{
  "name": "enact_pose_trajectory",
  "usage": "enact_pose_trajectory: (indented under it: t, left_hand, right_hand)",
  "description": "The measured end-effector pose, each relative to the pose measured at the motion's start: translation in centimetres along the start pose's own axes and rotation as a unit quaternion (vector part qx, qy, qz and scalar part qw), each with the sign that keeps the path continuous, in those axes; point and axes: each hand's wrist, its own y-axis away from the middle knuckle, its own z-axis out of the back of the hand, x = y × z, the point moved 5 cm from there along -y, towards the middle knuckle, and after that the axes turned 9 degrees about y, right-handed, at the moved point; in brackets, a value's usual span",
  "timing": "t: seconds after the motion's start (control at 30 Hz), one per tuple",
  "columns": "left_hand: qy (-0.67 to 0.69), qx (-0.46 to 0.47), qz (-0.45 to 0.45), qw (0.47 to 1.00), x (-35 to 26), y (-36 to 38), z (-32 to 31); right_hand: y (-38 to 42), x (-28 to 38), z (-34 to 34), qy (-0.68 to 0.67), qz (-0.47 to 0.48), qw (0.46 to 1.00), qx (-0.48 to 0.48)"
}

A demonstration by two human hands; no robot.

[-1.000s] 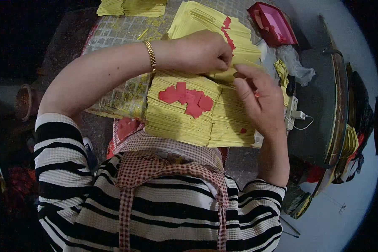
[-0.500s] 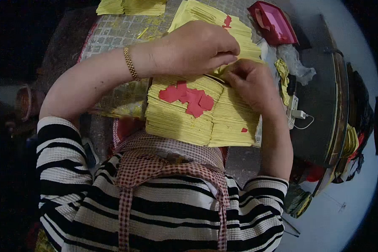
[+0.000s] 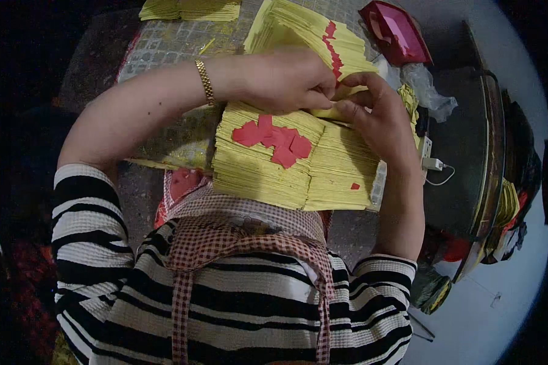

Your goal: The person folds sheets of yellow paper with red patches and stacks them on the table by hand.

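Observation:
In front of me lies a thick stack of yellow paper sheets point(image 3: 256, 176), fanned so the edges show, with a seam down it. Several small red paper pieces point(image 3: 280, 143) rest loose on its left half. My left hand point(image 3: 292, 79), with a gold bracelet point(image 3: 204, 82) on the wrist, is curled closed at the stack's far edge; its fingertips pinch at a yellow sheet. My right hand point(image 3: 377, 112) meets it from the right, thumb and fingers closed on a fold of yellow paper point(image 3: 332, 113). Behind them a second yellow stack point(image 3: 298, 27) carries a row of red pieces point(image 3: 333, 52).
A pink-red tray point(image 3: 399, 33) stands at the back right, beside crumpled clear plastic point(image 3: 429, 91). More yellow sheets point(image 3: 192, 10) lie at the far left. A power strip with a white plug point(image 3: 432, 164) sits at the right, near a dark round-edged panel point(image 3: 453, 158).
My left hand has moved slightly down, uncovering more of the red row on the far stack. My right hand has shifted a little right, its fingers raised over the yellow paper.

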Motion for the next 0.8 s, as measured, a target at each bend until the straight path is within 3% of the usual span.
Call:
enact_pose_trajectory:
  t: [0.1, 0.17, 0.23, 0.43, 0.57, 0.8]
  left_hand:
    - [0.007, 0.009, -0.036, 0.999, 0.0, 0.0, -0.5]
    - [0.047, 0.012, -0.023, 0.999, -0.3, 0.3, -0.1]
    - [0.086, 0.014, -0.010, 0.996, -0.4, 0.5, 0.0]
    - [0.102, 0.003, -0.028, 0.994, -0.4, 0.7, -0.1]
    - [0.111, 0.003, -0.024, 0.994, 0.0, 0.7, -0.3]
    - [0.104, -0.002, -0.009, 0.995, -0.4, 1.2, -0.1]
  right_hand:
    - [0.4, 0.1, -0.3, 0.017, -0.017, 1.000, -0.010]
    - [1.9, 1.2, -0.5, 0.169, 0.160, 0.969, -0.087]
    - [4.1, 2.4, -1.1, 0.311, 0.327, 0.878, -0.159]
    - [6.5, 3.0, -1.6, 0.372, 0.407, 0.815, -0.176]
    - [5.9, 3.5, -1.5, 0.460, 0.482, 0.729, -0.154]
    - [7.4, 2.8, -1.4, 0.432, 0.421, 0.784, -0.146]
